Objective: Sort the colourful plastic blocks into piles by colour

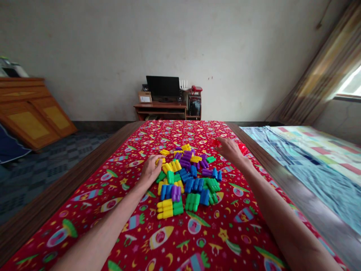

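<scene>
- One wooden cabinet [31,116], two yellow-panelled doors visible.
- One bench [84,169], under one red printed cloth [135,241].
- One left hand [151,169], its grip narrow around one yellow block [159,161] at the pile's left edge.
- One monitor [163,86], on a desk against the wall.
- One pile of blocks [193,201] mid-cloth, four colours: yellow, green, blue, purple; overlapping prevents a sure total.
- One right hand [229,148], red plastic [243,149] showing either side; cannot tell whether its grip holds any.
- One multicoloured bedspread [332,154], far right.
</scene>
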The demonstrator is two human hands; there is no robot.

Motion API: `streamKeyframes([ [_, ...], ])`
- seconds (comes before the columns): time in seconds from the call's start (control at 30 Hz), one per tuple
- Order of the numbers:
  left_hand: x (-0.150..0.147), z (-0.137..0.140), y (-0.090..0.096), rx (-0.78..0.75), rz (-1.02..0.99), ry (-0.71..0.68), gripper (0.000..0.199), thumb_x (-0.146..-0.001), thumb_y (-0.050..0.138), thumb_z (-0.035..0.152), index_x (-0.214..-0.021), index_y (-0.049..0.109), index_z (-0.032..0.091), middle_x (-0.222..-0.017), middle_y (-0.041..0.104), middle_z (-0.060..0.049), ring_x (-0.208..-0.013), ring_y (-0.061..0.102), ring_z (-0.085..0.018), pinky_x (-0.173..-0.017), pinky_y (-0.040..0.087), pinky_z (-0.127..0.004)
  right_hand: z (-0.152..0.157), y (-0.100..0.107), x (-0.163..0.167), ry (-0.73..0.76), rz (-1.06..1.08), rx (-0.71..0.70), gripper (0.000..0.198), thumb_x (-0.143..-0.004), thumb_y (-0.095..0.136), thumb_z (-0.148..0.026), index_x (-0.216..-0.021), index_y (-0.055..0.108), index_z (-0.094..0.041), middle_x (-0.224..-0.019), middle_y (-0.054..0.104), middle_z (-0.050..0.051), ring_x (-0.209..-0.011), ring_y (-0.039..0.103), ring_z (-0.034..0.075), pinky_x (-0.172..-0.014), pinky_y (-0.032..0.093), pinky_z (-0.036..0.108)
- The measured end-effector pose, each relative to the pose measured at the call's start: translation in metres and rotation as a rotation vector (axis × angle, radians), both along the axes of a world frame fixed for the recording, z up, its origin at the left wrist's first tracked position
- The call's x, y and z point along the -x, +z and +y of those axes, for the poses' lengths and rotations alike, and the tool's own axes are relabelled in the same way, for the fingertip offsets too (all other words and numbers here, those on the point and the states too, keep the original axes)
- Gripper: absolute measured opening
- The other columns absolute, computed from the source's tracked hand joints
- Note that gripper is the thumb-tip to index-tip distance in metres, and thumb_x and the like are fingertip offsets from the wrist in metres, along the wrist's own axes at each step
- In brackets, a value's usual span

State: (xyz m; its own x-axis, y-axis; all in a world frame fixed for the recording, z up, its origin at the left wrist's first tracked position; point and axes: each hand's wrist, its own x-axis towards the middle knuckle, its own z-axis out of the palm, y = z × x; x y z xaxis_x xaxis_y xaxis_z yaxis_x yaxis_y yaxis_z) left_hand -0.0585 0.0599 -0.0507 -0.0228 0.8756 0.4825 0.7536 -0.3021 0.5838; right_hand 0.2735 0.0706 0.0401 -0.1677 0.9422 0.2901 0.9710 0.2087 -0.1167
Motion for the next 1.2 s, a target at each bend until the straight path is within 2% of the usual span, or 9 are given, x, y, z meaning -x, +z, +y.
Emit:
streamKeyframes([
  [0.13,0.000,0.000,0.000,0.003,-0.005,-0.002,0.029,-0.080,0.042,0.032,-0.084,0.068,0.020,-0.094,0.066,-0.007,-0.097,0.062,-0.024,-0.091,0.049,-0.039,0.011,-0.014,-0.037,-0.213,-0.052,0.019,0.032,-0.089,0.051,-0.027,-0.117,0.063,-0.018,-0.109,0.068,0.014,-0.102,0.061,0.028,-0.077,0.043,0.031],
  [0.27,-0.001,-0.003,0.002,0.021,-0.007,-0.006,0.030,-0.081,0.041,0.033,-0.086,0.068,0.020,-0.097,0.066,-0.008,-0.098,0.062,-0.024,-0.092,0.048,-0.039,0.005,-0.009,-0.031,-0.157,0.012,-0.085,0.030,-0.087,0.051,-0.022,-0.112,0.066,-0.016,-0.114,0.066,0.015,-0.104,0.058,0.028,-0.080,0.042,0.033],
  [0.33,-0.001,-0.005,0.003,0.018,0.001,-0.011,0.031,-0.082,0.041,0.034,-0.088,0.068,0.020,-0.099,0.065,-0.008,-0.099,0.061,-0.025,-0.094,0.047,-0.040,-0.004,0.000,-0.009,0.021,0.117,-0.068,0.026,-0.088,0.049,-0.019,-0.102,0.070,-0.015,-0.100,0.070,0.012,-0.089,0.062,0.022,-0.074,0.042,0.029],
  [0.43,-0.001,-0.004,0.003,-0.001,0.005,-0.016,0.031,-0.082,0.041,0.034,-0.089,0.068,0.020,-0.098,0.066,-0.007,-0.101,0.061,-0.024,-0.096,0.047,-0.040,-0.028,0.009,0.037,0.505,0.241,0.135,0.021,-0.087,0.052,-0.019,-0.087,0.072,-0.016,-0.080,0.071,0.005,-0.069,0.060,0.014,-0.064,0.041,0.023],
  [0.5,-0.002,-0.003,0.001,-0.009,-0.005,-0.009,0.030,-0.080,0.041,0.033,-0.087,0.068,0.020,-0.096,0.066,-0.007,-0.099,0.061,-0.024,-0.095,0.047,-0.039,-0.046,0.007,0.065,0.827,0.215,0.298,0.016,-0.085,0.059,-0.023,-0.092,0.072,-0.018,-0.087,0.072,0.003,-0.073,0.062,0.013,-0.067,0.043,0.022],
  [0.57,-0.002,-0.001,0.000,-0.014,-0.016,0.002,0.029,-0.079,0.042,0.032,-0.086,0.068,0.020,-0.095,0.066,-0.007,-0.098,0.062,-0.024,-0.094,0.048,-0.039,-0.062,-0.002,0.085,0.989,0.102,0.347,0.019,-0.082,0.065,-0.026,-0.099,0.071,-0.018,-0.097,0.072,0.005,-0.085,0.063,0.016,-0.074,0.045,0.025],
  [0.8,-0.002,-0.001,-0.001,-0.018,-0.005,-0.004,0.031,-0.079,0.041,0.033,-0.087,0.068,0.020,-0.095,0.066,-0.008,-0.097,0.062,-0.024,-0.093,0.048,-0.039,-0.054,-0.027,0.085,0.750,-0.068,0.167,0.026,-0.082,0.052,-0.006,-0.096,0.071,-0.018,-0.092,0.071,0.007,-0.085,0.062,0.017,-0.072,0.043,0.026],
  [1.07,-0.001,-0.003,0.001,-0.007,-0.008,0.002,0.032,-0.079,0.042,0.034,-0.091,0.068,0.020,-0.099,0.067,-0.008,-0.099,0.062,-0.026,-0.093,0.048,-0.041,-0.006,-0.020,0.042,0.530,0.848,0.249,0.024,-0.082,0.056,-0.028,-0.092,0.071,-0.013,-0.076,0.073,0.005,-0.068,0.066,0.014,-0.062,0.048,0.023],
  [1.2,-0.002,-0.004,0.001,-0.010,-0.014,0.019,0.033,-0.081,0.041,0.035,-0.094,0.067,0.020,-0.098,0.068,-0.009,-0.099,0.062,-0.026,-0.093,0.048,-0.041,-0.001,-0.023,0.036,0.623,0.941,0.386,0.033,-0.076,0.061,-0.029,-0.104,0.069,-0.013,-0.089,0.075,0.008,-0.080,0.070,0.017,-0.068,0.054,0.026],
])
